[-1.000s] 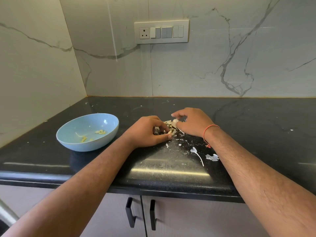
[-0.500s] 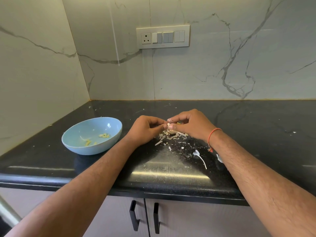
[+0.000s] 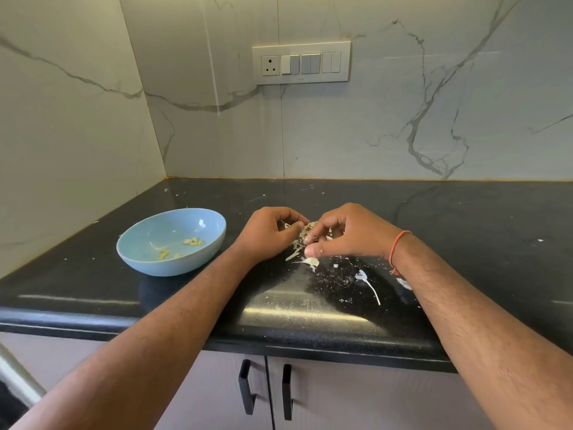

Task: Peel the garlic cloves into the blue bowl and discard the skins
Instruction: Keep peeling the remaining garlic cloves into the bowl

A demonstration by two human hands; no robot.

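The bowl [image 3: 171,241] sits on the desk [image 3: 93,283] left of the left hand [image 3: 269,235]; skins [image 3: 305,259] lie beneath and before the right hand [image 3: 344,234].

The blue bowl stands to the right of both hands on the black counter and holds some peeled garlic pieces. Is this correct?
Not quite: the head view shows the blue bowl to the left of both hands, beside the left hand, not the right hand. It does stand on the black counter with peeled garlic pieces inside.
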